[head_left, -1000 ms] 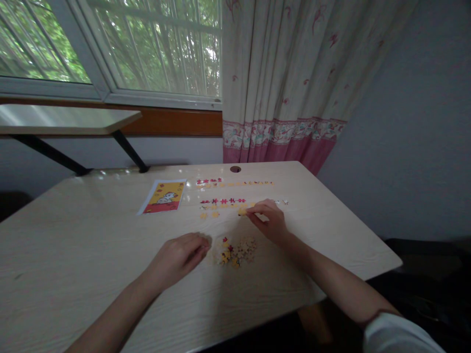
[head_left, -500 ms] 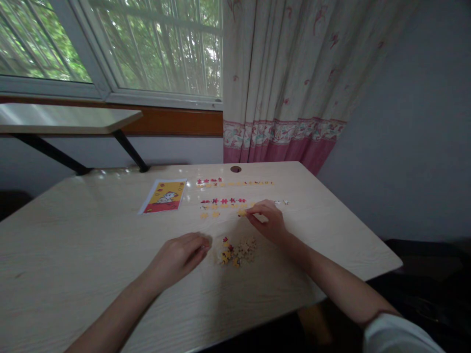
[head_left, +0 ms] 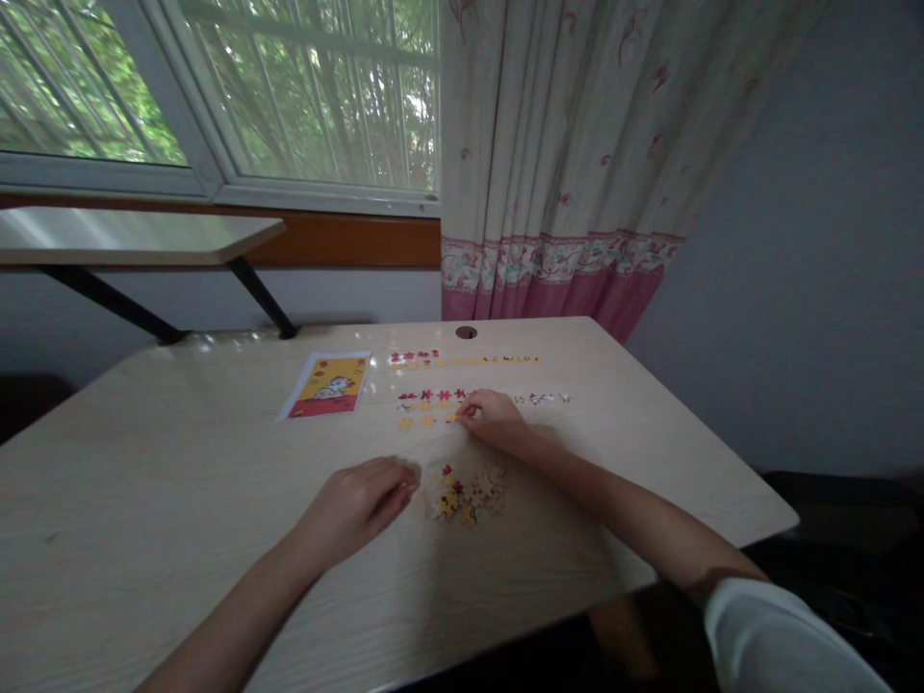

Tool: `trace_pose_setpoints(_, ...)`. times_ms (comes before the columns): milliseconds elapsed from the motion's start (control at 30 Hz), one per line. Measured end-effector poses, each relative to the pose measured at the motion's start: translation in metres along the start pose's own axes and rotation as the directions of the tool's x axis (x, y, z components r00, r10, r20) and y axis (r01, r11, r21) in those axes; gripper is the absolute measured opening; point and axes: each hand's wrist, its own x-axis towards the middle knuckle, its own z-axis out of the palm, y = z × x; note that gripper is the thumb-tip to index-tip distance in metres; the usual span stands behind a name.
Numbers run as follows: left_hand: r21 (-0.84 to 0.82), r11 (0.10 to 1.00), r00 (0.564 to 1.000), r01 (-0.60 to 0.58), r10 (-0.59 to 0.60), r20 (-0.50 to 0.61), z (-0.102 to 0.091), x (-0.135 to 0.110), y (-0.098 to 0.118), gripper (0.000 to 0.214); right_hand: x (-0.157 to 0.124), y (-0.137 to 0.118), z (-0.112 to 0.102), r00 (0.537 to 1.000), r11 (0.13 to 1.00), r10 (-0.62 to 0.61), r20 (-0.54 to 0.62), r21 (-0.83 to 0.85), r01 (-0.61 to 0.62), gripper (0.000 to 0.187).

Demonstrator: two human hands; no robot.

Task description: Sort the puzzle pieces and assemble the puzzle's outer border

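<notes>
My right hand [head_left: 495, 418] pinches a small yellow puzzle piece [head_left: 451, 418] at the right end of a short row of yellow pieces [head_left: 417, 423]. Just behind it run a row of red puzzle pieces [head_left: 437, 396] and another of yellow ones, partly covered by the hand. My left hand [head_left: 372, 494] rests on the table left of a loose pile of puzzle pieces [head_left: 469, 494]. Its fingers are curled together, and whatever may be between them is too small to make out. The pile holds yellow, red and pale pieces.
A picture card [head_left: 328, 387] with a white animal on yellow and red lies at the left back of the table [head_left: 217, 462]. Further rows of pieces [head_left: 462, 361] lie near the cable hole [head_left: 466, 332]. A raised shelf [head_left: 137, 237] stands at the back left.
My right hand has moved left along the front row with the yellow piece, bringing it closer to the two yellow pieces there. My left hand has stayed nearly still.
</notes>
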Motion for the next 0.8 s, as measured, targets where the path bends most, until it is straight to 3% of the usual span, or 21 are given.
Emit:
trace_pose_setpoints(367, 0.014, 1.0, 1.0, 0.012, -0.012, -0.008, 0.003, 0.0, -0.002, 0.019, 0.01, -0.011, -0.013, 0.993, 0.992, -0.009, 0.114, -0.123, 0.024, 0.015)
trace_pose_setpoints(800, -0.026, 0.999, 0.999, 0.032, -0.032, 0.002, -0.001, 0.002, 0.001, 0.018, 0.021, -0.037, 0.004, 0.976, 0.944, -0.099, 0.192, -0.293, 0.153, 0.016)
